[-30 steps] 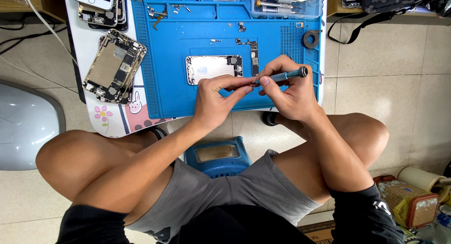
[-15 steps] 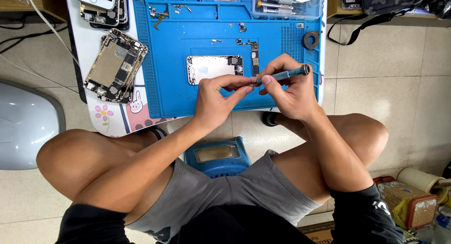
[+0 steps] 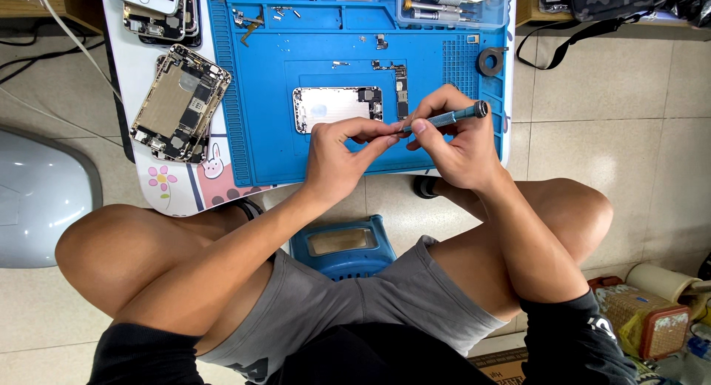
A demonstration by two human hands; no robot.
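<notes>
My right hand (image 3: pixel 455 144) grips a slim blue-grey screwdriver (image 3: pixel 453 117), its tip pointing left toward my left hand. My left hand (image 3: pixel 342 157) pinches something very small at the screwdriver's tip; the item is too small to make out. Both hands hover over the near part of a blue repair mat (image 3: pixel 259 96). Just beyond my fingers lies an opened silver phone housing (image 3: pixel 326 105) with a narrow circuit board (image 3: pixel 401 96) beside it.
A gutted phone chassis (image 3: pixel 178 103) lies left of the mat, with more phones (image 3: pixel 159 7) stacked behind it. A clear case of screwdrivers (image 3: pixel 444 3) sits at the mat's far right, a tape roll (image 3: pixel 489 61) near its right edge. A blue stool (image 3: pixel 342 246) shows between my knees.
</notes>
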